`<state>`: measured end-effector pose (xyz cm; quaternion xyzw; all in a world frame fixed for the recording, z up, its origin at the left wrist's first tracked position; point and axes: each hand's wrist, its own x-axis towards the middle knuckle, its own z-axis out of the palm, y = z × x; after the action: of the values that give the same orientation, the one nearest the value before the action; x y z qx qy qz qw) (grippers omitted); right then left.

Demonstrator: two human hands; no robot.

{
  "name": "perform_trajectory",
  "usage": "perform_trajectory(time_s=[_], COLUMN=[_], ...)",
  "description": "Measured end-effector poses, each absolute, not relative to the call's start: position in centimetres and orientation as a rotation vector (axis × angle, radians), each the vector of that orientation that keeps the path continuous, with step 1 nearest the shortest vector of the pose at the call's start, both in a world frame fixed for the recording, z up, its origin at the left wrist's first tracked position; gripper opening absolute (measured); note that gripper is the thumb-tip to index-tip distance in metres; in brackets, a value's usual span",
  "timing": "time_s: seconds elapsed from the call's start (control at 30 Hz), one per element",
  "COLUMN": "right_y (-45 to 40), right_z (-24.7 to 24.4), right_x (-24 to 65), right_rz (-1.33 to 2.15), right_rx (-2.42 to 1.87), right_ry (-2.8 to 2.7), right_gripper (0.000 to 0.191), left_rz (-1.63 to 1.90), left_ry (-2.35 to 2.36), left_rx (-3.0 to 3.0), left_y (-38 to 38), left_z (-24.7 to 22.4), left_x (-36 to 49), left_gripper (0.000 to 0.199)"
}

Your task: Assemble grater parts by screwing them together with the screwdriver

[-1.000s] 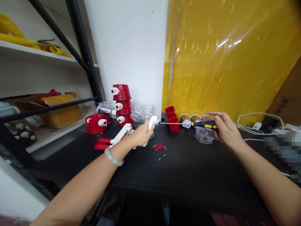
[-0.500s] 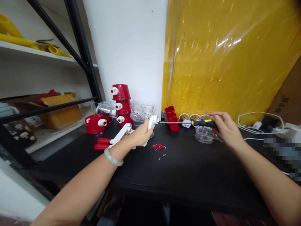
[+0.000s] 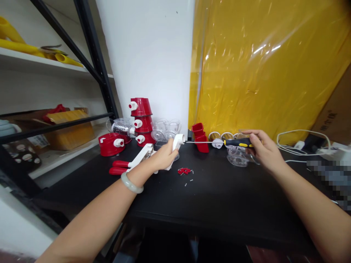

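Observation:
My left hand (image 3: pixel 165 156) is closed around a white plastic part (image 3: pixel 178 140), whose round end points right. In my right hand (image 3: pixel 263 148) is the handle of a black and yellow screwdriver (image 3: pixel 238 142). Its long shaft lies level, with the tip at the round end of the white part. Below, on the black table (image 3: pixel 219 197), are small red pieces (image 3: pixel 184 170) and several small screws (image 3: pixel 191 180). White handles with red grips (image 3: pixel 120 167) lie left of my left hand.
Red housings (image 3: pixel 143 124) are stacked behind, beside clear plastic cups (image 3: pixel 166 128). Red chutes (image 3: pixel 201 138), drum graters (image 3: pixel 216 139) and clear parts (image 3: pixel 238 157) stand along the back. A shelf rack (image 3: pixel 94 54) is at left; white cables (image 3: pixel 304 149) lie at right.
The screwdriver handle has turned about its axis, showing its yellow marks differently, and my right fingers have shifted slightly on it. My left hand and the white part have hardly moved.

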<state>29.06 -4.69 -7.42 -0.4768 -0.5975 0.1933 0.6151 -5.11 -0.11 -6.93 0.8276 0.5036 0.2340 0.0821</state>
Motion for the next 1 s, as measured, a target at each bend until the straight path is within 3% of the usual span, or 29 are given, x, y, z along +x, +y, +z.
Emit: perform_trajectory(time_s=[0.2, 0.27, 0.4, 0.53, 0.73, 0.87, 1.0], right_y=[-4.04, -3.91, -4.35, -4.41, -3.84, -4.06, -4.43], right_z=[-8.08, -8.12, -7.55, -7.40, -7.98, -7.73, -7.33], right_x=[29.44, 29.43, 29.20, 29.35, 29.53, 29.54, 29.64], right_rz=[0.558, 0.573, 0.443, 0.360, 0.677, 0.556, 0.511], right_rx=[-0.839, -0.840, -1.111, -1.083, -0.807, -0.992, -1.099], right_ry=[-1.388, -1.355, -1.336, -1.394, -1.312, -1.298, -1.357], right_gripper=[0.050, 0.042, 0.048, 0.035, 0.035, 0.051, 0.041], left_rz=[0.759, 0.731, 0.667, 0.697, 0.727, 0.715, 0.705], left_ry=[1.548, 1.565, 1.544, 1.524, 1.532, 1.481, 1.490], left_rx=[2.414, 2.412, 2.462, 2.453, 2.420, 2.453, 2.454], left_y=[-0.26, -0.32, -0.19, -0.02, -0.09, -0.05, 0.03], left_z=[-6.55, -6.56, -6.90, -6.97, -6.89, -7.26, -7.24], left_x=[-5.17, -5.10, -4.99, -5.09, -5.16, -5.03, -5.07], left_gripper=[0.026, 0.026, 0.023, 0.023, 0.025, 0.023, 0.025])
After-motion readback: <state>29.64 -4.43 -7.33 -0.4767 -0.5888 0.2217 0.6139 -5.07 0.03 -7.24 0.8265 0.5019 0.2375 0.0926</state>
